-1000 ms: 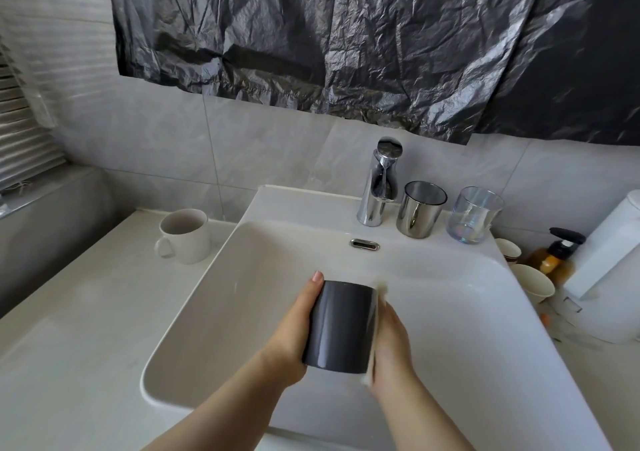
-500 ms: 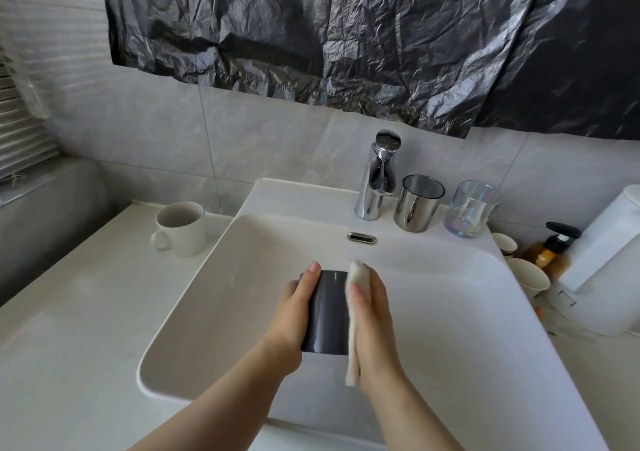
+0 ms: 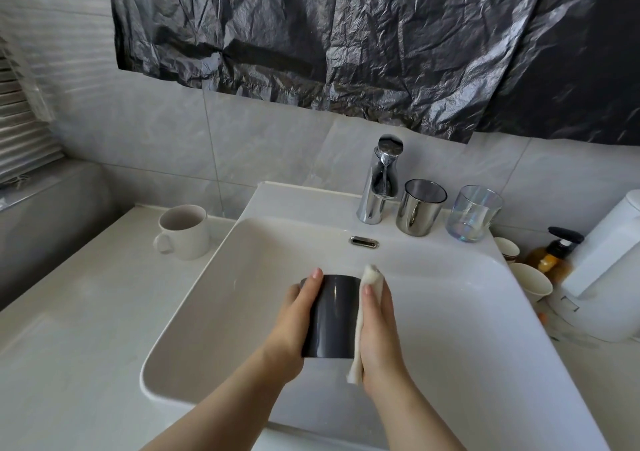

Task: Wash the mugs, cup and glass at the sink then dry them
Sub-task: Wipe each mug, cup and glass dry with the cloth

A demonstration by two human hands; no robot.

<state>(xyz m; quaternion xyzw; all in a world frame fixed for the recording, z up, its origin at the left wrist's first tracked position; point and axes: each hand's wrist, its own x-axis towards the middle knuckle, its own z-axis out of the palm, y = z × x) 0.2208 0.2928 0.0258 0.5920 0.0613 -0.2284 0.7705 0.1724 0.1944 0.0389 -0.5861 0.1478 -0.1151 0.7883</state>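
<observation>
Your left grip wraps the dark-grey cylindrical cup, held above the white ceramic sink, 6 o'clock of the chrome tap. Right grip pinches a white cloth against its 3 o'clock side.

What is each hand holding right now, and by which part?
The left hand grips the dark mug round its side wall. The right hand holds a white cloth pressed against the mug's opposite side.

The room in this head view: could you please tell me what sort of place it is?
Most likely a home bathroom: a white washbasin with a chrome tap, a grey tiled wall behind it, and a pump bottle to its side.
</observation>
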